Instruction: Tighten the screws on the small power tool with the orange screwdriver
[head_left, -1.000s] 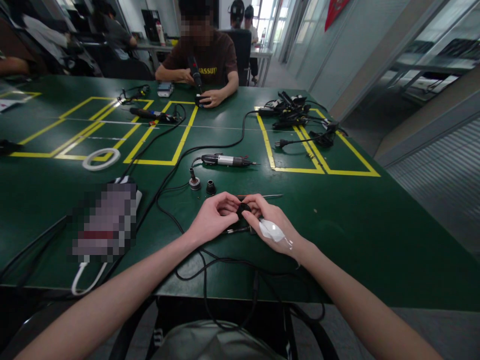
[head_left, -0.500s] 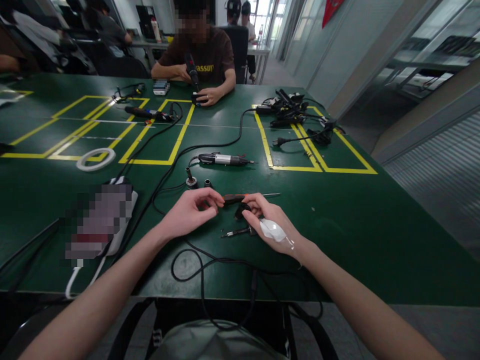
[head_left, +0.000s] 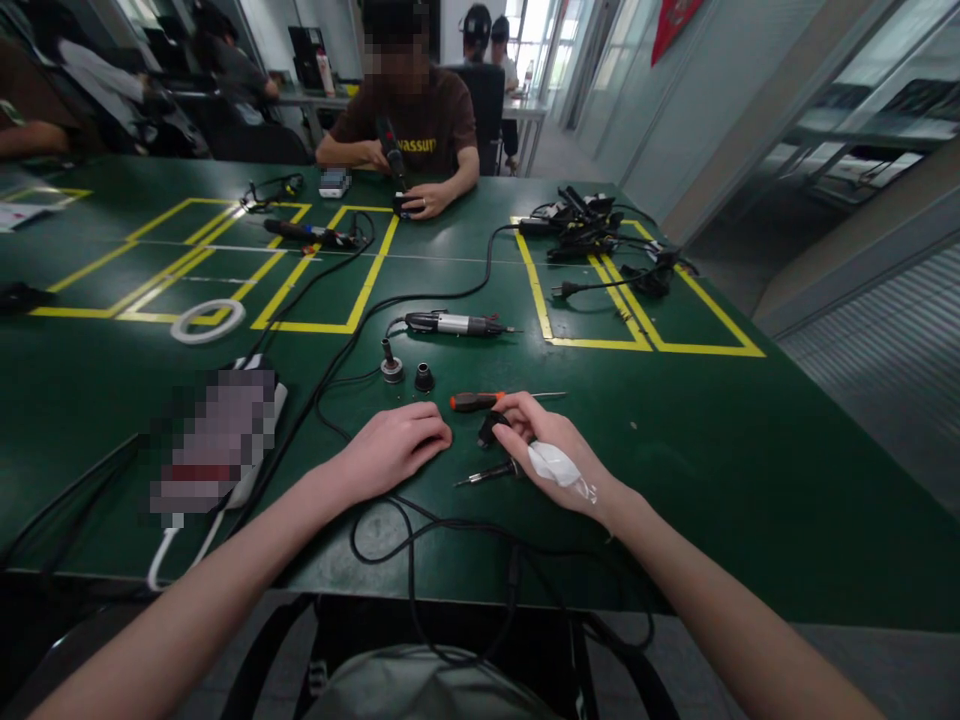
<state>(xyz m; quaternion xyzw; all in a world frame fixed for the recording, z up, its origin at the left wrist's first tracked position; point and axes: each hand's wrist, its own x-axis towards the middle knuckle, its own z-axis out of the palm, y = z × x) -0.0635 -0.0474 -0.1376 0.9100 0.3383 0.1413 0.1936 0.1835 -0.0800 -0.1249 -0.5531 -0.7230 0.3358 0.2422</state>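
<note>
My right hand (head_left: 559, 455), with a white patch taped on its back, pinches a small black part (head_left: 491, 428) between thumb and fingers. Under that hand lies a slim black rod with a metal tip (head_left: 486, 473); its rear end is hidden. My left hand (head_left: 397, 448) rests low on the table, fingers curled and pressed together; anything inside them is hidden. Just beyond the hands lies a screwdriver (head_left: 472, 402) with a black and orange handle. A round metal-based part with a stem (head_left: 391, 364) and a black collar (head_left: 424, 377) stand beyond my left hand.
An electric screwdriver (head_left: 454, 324) lies farther out on the green table (head_left: 712, 480). Black cables (head_left: 450, 522) loop near the front edge. A phone (head_left: 217, 430) and tape roll (head_left: 208, 321) are left, a cable heap (head_left: 585, 225) far right. A person (head_left: 420, 130) works opposite.
My left hand has come down and nearer to me, and its fingers have closed up. The right hand still holds the black part. The view has shifted slightly.
</note>
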